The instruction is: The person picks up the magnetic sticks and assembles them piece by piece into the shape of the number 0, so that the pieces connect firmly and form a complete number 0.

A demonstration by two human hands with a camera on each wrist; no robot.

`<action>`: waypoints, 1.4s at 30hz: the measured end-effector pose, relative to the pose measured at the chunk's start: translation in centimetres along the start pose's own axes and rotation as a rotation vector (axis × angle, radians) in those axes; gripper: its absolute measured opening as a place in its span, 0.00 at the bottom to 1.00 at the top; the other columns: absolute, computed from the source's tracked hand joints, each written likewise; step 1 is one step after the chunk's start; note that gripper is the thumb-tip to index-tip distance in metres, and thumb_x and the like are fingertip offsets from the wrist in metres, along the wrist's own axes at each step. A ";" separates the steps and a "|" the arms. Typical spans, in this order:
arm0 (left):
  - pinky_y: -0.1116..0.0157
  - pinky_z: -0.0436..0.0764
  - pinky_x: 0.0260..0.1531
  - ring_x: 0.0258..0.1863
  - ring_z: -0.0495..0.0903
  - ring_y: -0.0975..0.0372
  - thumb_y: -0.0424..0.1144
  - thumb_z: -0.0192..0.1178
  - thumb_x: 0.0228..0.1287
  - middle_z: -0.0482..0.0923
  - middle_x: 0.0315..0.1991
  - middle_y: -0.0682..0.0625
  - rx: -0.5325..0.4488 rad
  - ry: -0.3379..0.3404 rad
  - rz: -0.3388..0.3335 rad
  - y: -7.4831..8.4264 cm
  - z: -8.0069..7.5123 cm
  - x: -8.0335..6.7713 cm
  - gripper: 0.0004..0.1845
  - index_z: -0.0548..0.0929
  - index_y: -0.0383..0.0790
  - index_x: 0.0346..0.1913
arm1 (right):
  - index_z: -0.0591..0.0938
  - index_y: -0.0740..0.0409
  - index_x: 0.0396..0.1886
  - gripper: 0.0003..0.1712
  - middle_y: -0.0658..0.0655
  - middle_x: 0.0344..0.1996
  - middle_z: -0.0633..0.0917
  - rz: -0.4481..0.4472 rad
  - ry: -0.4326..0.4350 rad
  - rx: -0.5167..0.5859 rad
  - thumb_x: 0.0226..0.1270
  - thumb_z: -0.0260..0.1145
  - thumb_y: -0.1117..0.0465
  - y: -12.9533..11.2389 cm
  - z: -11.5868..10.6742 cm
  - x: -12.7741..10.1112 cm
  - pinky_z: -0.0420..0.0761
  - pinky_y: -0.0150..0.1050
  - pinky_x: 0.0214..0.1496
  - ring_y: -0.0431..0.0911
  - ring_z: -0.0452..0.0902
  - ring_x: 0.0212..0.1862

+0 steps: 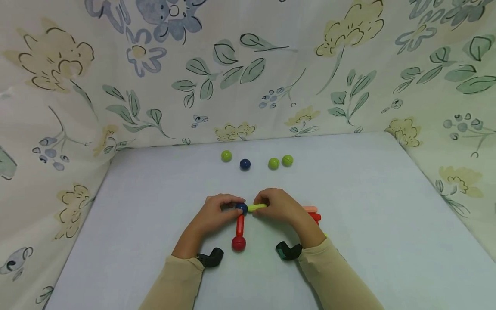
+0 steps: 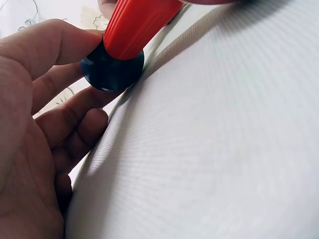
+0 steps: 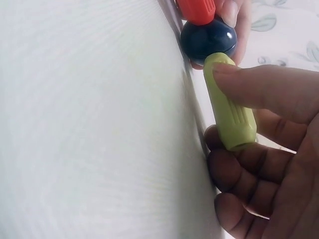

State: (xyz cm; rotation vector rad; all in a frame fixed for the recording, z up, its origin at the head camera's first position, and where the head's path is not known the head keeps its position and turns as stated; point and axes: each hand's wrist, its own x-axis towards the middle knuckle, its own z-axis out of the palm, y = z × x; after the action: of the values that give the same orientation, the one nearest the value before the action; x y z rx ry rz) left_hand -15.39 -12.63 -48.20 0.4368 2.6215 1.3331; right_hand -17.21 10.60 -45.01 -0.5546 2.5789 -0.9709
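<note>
Right now, low in the frame's centre, the left hand [image 1: 212,215] pinches the blue ball [image 1: 241,208], with the red rod [image 1: 240,225] running down from it to a red ball [image 1: 238,243]. The right hand [image 1: 280,206] grips the green rod [image 1: 257,207], its tip touching that ball. Pushing askew could roll the ball from the fingers, or knock the red rod loose. The right hand covers most of a few more rods [image 1: 313,213] behind it; their number is unclear. Four spare balls [image 1: 273,163] sit higher, near the cloth [image 1: 248,69].
</note>
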 end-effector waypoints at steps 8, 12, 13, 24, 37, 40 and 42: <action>0.55 0.74 0.57 0.51 0.78 0.63 0.47 0.67 0.62 0.83 0.47 0.64 -0.024 0.003 0.016 -0.1 -0.3 0.0 0.13 0.87 0.56 0.49 | 0.86 0.48 0.35 0.07 0.44 0.29 0.83 -0.018 -0.017 0.010 0.57 0.75 0.57 -0.1 -0.1 0.2 0.76 0.38 0.41 0.41 0.74 0.35; 0.56 0.72 0.54 0.48 0.76 0.63 0.50 0.68 0.61 0.83 0.43 0.63 -0.026 0.021 -0.016 0.1 -0.3 -0.2 0.11 0.87 0.58 0.46 | 0.86 0.48 0.37 0.08 0.44 0.30 0.83 -0.039 -0.020 0.036 0.57 0.75 0.57 -0.1 0.0 0.3 0.76 0.38 0.43 0.41 0.74 0.37; 0.56 0.72 0.53 0.47 0.76 0.63 0.50 0.68 0.60 0.82 0.42 0.63 -0.033 0.025 -0.021 0.1 -0.2 -0.2 0.10 0.86 0.58 0.45 | 0.87 0.49 0.38 0.08 0.44 0.31 0.84 -0.048 -0.021 0.047 0.57 0.75 0.57 -0.2 0.0 0.3 0.76 0.38 0.43 0.41 0.75 0.37; 0.55 0.63 0.54 0.47 0.77 0.67 0.50 0.69 0.59 0.83 0.40 0.67 0.032 0.022 0.042 -0.2 -0.2 0.0 0.09 0.88 0.62 0.43 | 0.87 0.52 0.44 0.13 0.46 0.36 0.85 -0.056 -0.009 0.092 0.59 0.74 0.58 -1.0 0.2 0.3 0.77 0.36 0.42 0.42 0.75 0.38; 0.53 0.75 0.54 0.48 0.78 0.62 0.44 0.68 0.59 0.85 0.44 0.62 -0.006 0.051 -0.019 0.3 -0.2 0.0 0.11 0.89 0.58 0.45 | 0.88 0.52 0.45 0.13 0.46 0.32 0.84 -0.032 0.031 0.079 0.59 0.73 0.58 -0.6 -0.1 0.3 0.76 0.36 0.39 0.41 0.74 0.35; 0.53 0.76 0.53 0.48 0.78 0.62 0.46 0.69 0.57 0.84 0.43 0.61 -0.011 0.049 -0.034 0.3 0.0 0.0 0.10 0.89 0.59 0.43 | 0.88 0.52 0.45 0.13 0.46 0.32 0.84 -0.032 0.023 0.095 0.60 0.73 0.58 -0.4 -0.2 0.3 0.77 0.36 0.39 0.41 0.74 0.35; 0.54 0.76 0.52 0.47 0.78 0.63 0.48 0.70 0.55 0.84 0.42 0.61 -0.006 0.048 -0.041 0.3 0.0 0.0 0.09 0.89 0.59 0.41 | 0.88 0.52 0.46 0.14 0.46 0.33 0.84 -0.024 0.018 0.109 0.60 0.73 0.57 -0.3 -0.4 0.3 0.77 0.36 0.39 0.41 0.75 0.35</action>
State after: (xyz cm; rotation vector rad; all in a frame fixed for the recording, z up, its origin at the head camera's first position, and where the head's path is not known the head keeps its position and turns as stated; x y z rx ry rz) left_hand -15.33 -12.47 -48.00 0.3520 2.6493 1.3550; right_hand -17.59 10.49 -44.55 -0.5516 2.5222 -1.1215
